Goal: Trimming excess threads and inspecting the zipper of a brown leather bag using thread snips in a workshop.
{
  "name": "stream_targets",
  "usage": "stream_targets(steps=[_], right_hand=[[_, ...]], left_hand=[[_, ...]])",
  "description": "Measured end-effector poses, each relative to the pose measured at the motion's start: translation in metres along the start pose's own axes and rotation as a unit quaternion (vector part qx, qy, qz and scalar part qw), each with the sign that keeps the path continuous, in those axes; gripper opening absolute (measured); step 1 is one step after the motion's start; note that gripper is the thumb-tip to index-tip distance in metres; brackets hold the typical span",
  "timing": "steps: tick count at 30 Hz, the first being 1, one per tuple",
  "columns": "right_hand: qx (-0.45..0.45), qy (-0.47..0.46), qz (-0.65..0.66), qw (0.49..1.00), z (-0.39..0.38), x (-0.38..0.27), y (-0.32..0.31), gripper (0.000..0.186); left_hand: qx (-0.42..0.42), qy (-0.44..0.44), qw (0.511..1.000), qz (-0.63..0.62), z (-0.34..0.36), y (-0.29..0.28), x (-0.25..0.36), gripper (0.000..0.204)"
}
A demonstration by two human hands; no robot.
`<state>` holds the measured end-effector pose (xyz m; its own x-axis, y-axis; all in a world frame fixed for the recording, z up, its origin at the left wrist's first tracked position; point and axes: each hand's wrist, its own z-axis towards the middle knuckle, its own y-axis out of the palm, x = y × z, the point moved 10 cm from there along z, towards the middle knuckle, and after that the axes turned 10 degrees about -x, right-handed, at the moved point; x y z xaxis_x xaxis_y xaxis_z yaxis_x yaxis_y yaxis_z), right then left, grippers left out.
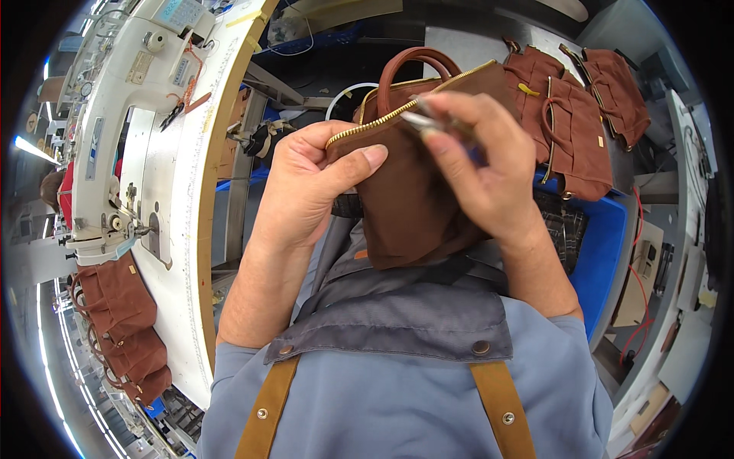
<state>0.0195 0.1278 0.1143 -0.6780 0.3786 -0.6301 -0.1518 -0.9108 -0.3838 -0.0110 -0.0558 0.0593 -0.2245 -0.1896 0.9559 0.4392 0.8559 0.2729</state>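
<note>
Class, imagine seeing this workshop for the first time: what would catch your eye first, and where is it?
First, the brown bag in the middle, its edge pinched by the left hand while the right hand holds a blurred silver tool at the gold zipper. Next, the white sewing machine at upper left. Similar bags lie at upper right.

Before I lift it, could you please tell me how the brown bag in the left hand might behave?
The brown bag should flop somewhat, as it looks like soft cloth pinched by the left hand. Its handles may be stiffer, since they stand arched.
</note>
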Motion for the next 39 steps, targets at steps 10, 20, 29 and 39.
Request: stream_targets(steps=[10, 20, 29, 39], right_hand=[[-0.08, 0.139, 0.01, 0.987, 0.007, 0.057, 0.001, 0.025], [-0.081, 0.184, 0.054, 0.978, 0.005, 0.068, 0.006, 0.027], [-0.017, 0.011, -0.036, 0.999, 0.007, 0.017, -0.004, 0.034], [-0.032, -0.032, -0.186, 0.981, 0.005, -0.001, 0.005, 0.029]], left_hand=[[-0.061, -0.049, 0.996, 0.034, 0.015, -0.012, -0.001, 0.025], [0.016, 0.225, 0.703, 0.675, 0.025, 0.053, 0.08, 0.043], [0.02, 0.017, 0.945, 0.325, 0.039, 0.015, 0.025, 0.019], [0.054, 0.036, 0.941, 0.332, 0.034, 0.015, 0.027, 0.02]])
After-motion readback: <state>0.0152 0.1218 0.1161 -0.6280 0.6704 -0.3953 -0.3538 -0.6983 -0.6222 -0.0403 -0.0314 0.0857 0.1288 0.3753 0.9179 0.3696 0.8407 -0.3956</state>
